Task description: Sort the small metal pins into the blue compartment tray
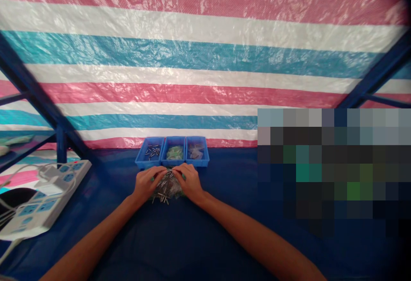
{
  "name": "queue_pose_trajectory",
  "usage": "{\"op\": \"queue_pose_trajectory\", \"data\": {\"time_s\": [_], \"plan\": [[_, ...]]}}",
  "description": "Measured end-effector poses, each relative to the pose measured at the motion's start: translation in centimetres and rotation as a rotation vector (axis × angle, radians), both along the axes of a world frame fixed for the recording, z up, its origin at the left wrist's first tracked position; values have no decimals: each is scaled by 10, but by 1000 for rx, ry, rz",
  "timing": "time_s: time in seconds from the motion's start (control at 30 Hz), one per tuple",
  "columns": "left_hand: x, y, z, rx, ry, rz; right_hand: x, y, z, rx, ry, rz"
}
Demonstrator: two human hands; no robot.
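My left hand (149,181) and my right hand (190,182) meet over a loose pile on the dark blue tabletop. Both are closed, thumbs pressed to fingers, their tips almost touching. Whatever sits between the fingertips is too small to make out. Under them lie several thin metal pins (164,194) mixed with crumpled clear plastic (175,188). Just beyond the hands stand three blue bins side by side. The left bin (148,161) holds metal pins, the middle bin (173,162) pale green small pieces, and the right bin (197,162) clear, pinkish-looking pieces.
A white power strip (53,212) with plugs and cables lies at the left. Blue metal frame bars (61,139) rise at both sides. Striped plastic sheeting (205,62) hangs behind the blue table (154,246). The right side is pixelated.
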State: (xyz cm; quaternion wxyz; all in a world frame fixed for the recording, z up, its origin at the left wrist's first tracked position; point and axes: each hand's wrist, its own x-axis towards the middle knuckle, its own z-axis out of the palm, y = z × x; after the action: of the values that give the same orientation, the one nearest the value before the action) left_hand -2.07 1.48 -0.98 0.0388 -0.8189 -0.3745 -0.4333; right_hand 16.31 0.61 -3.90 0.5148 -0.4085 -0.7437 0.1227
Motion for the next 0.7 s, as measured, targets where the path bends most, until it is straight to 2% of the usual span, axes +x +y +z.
{"op": "queue_pose_trajectory", "data": {"time_s": [0.7], "plan": [[3,-4,4,-48,-56,-7,0,2,0,-2,-60,-3]]}}
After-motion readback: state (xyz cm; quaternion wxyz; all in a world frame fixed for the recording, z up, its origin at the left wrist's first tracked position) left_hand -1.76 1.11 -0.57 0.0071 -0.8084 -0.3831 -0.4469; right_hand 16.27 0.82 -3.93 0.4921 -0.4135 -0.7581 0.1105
